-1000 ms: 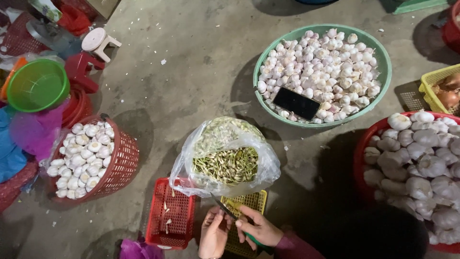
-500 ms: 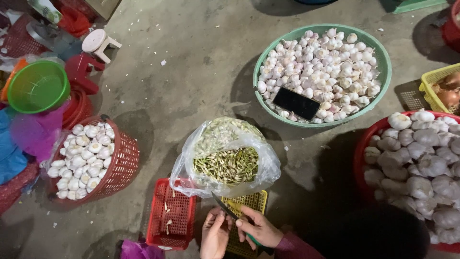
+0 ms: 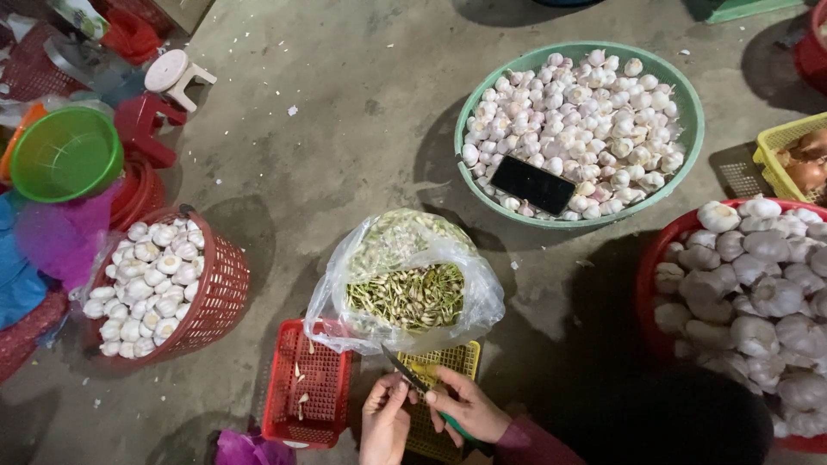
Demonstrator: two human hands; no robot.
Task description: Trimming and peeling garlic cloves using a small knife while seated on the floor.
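My left hand (image 3: pixel 384 420) and my right hand (image 3: pixel 465 406) meet at the bottom middle, over a small yellow basket (image 3: pixel 465 355). The right hand grips a knife with a green handle; its dark blade (image 3: pixel 403 368) points up and left toward the left hand's fingertips. The left hand's fingers are curled; whatever they pinch is too small to make out. Just above the hands a clear plastic bag (image 3: pixel 405 284) holds cut garlic stems and trimmings.
A small red basket (image 3: pixel 306 392) with a few scraps lies left of my hands. A round red basket (image 3: pixel 215 297) of garlic bulbs stands at left. A green basin (image 3: pixel 689 112) of garlic with a black phone (image 3: pixel 532 184) on top sits at the back. A red basin (image 3: pixel 646 297) of larger bulbs is at right.
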